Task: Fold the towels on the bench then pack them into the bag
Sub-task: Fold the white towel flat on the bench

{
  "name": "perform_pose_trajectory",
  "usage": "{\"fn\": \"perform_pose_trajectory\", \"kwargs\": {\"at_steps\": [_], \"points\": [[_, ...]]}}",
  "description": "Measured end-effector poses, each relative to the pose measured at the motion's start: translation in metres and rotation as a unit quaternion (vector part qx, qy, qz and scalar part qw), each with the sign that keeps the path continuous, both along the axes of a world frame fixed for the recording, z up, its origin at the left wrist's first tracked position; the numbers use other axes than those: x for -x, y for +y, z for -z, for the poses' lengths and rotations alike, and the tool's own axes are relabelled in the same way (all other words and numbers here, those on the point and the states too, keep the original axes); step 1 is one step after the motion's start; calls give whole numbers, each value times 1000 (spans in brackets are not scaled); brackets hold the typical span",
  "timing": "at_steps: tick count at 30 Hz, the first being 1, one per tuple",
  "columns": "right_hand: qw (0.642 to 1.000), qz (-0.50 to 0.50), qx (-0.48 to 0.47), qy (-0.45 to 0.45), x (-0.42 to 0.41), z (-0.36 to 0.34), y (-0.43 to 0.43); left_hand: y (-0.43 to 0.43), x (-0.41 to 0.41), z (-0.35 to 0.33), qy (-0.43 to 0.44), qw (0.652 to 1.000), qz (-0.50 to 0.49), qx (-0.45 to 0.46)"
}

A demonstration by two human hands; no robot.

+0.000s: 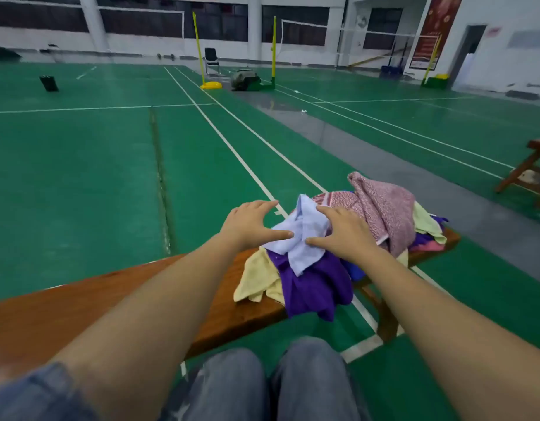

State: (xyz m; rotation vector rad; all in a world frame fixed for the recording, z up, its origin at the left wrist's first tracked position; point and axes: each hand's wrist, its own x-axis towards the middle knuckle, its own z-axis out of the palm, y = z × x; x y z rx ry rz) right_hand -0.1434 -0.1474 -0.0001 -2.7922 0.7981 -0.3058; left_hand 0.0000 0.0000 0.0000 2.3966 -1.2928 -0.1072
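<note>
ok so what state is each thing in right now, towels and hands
pale blue towel: crumpled, top of pile
left hand: open, thumb touching it
right hand: open, resting on it
purple towel: unfolded, draped over bench edge
yellow towel: crumpled
pink patterned towel: unfolded, heaped

From the towel heap (317, 284), the bench (80, 305) runs bare toward 9 o'clock, open wood where a hand could pass low. At 1 o'clock a pink patterned towel (384, 208) humps highest and blocks a flat reach. Green floor (80, 192) lies open from 10 to 12 o'clock. A wooden stool (533, 168) stands well apart at 2 o'clock.
</note>
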Motion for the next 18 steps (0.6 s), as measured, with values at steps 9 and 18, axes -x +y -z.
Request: {"fn": "perform_pose_trajectory", "kwargs": {"at_steps": [9,18], "points": [[1000,10,-14,3,-23,42,-26,-49,-9,52,24,998,33,-43],[991,58,114,-31,-53,62,-38,-76,-35,90,-5,999,-24,-22]]}}
